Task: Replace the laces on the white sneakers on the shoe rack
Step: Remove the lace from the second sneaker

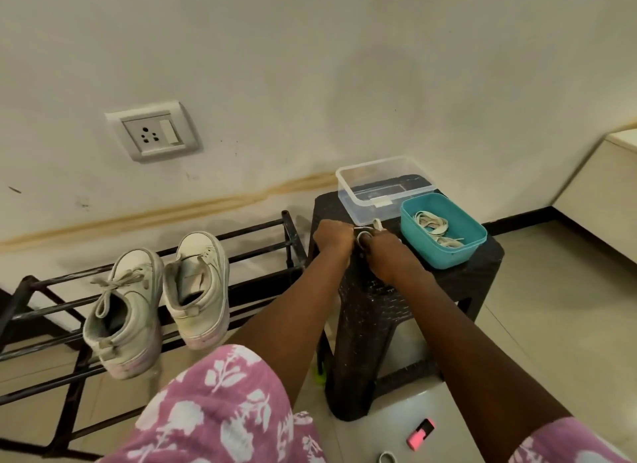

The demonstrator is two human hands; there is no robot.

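White fabric lace (366, 234), wound into small loops: held between our two hands above the near-left edge of a dark brown woven-pattern plastic stool (379, 307).

Left hand (332, 237): fingers curled tight, gripping one end of the lace at 9 o'clock from the loops.

Right hand (386, 252): fingers curled round the loops from 4 o'clock, touching the left hand at the knuckles; a short lace tip stands up just above it.

Teal rectangular plastic tub (444, 259): on the stool at 3 o'clock from our hands, holding a loose tangle of pale laces (434, 226).

Clear rectangular plastic box (355, 204): at 12 o'clock from our hands, touching the teal tub's far corner.

Black metal shoe rack (289, 231): at 9 o'clock from the stool, against the wall.

White high-top sneakers, a pair, on the rack at 8 o'clock, well apart from our hands, heels toward us: the laced sneaker (127, 307) on the left, the unlaced sneaker (200, 280) just beside it on the right.

Pink highlighter pen (421, 434): at about 6 o'clock, on a white surface near our knee.
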